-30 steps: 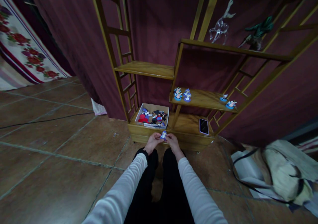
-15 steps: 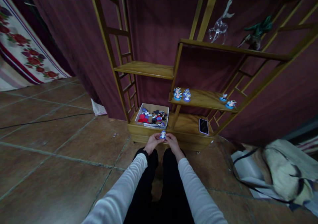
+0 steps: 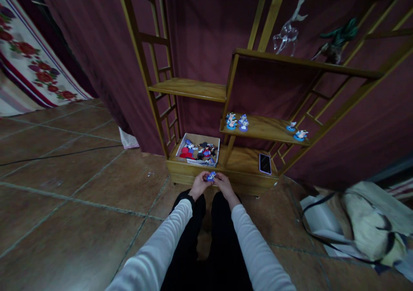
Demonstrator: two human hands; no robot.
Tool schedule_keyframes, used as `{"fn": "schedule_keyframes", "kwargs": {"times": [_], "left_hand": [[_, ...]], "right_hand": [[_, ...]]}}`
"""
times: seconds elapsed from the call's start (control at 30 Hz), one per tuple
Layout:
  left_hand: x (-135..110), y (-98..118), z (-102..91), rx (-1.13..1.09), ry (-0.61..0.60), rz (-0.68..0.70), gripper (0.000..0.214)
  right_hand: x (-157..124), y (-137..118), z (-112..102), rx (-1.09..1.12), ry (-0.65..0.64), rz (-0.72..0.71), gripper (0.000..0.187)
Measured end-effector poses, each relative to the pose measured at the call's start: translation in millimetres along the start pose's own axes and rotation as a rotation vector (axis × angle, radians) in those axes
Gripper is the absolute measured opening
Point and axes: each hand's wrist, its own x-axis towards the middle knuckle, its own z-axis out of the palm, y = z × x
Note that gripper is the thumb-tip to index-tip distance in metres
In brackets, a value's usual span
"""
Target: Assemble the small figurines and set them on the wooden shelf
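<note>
A small purple-and-white figurine (image 3: 211,176) is between my two hands, in front of the shelf's lower edge. My left hand (image 3: 199,185) is closed on its left side, and my right hand (image 3: 224,184) grips it from the right. Just beyond them stands an open cardboard box (image 3: 181,157) filled with several red, purple, black and white figurines. On the middle shelf, two purple-and-white figurines (image 3: 243,125) stand beside blue-based figurines (image 3: 231,123). Two more blue-based figurines (image 3: 300,135) are at that shelf's right end.
The wooden shelf unit (image 3: 187,88) backs onto a dark red curtain. A phone (image 3: 265,164) lies on the bottom board. Above, a clear glass deer (image 3: 286,35) and a green-and-brown ornament (image 3: 337,41) stand. Bags (image 3: 364,222) lie on the floor at right.
The figurine in my hands has gone from upright to tilted, its shape now turned. Both hands stay in nearly the same place, and the view has shifted very slightly.
</note>
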Motion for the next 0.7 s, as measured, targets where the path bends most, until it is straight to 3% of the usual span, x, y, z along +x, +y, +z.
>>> {"fn": "schedule_keyframes", "kwargs": {"times": [0.4,0.7], "left_hand": [[6.7,-8.6,-2.2,-0.031,0.064,-0.03,0.034],[-0.8,7.2,-5.8,-0.05,-0.082,-0.106,0.029]], "right_hand": [[-3.1,-1.9,1.2,0.09,0.068,0.044,0.026],[2.9,7.1,-4.4,0.096,0.078,0.06,0.031]]}}
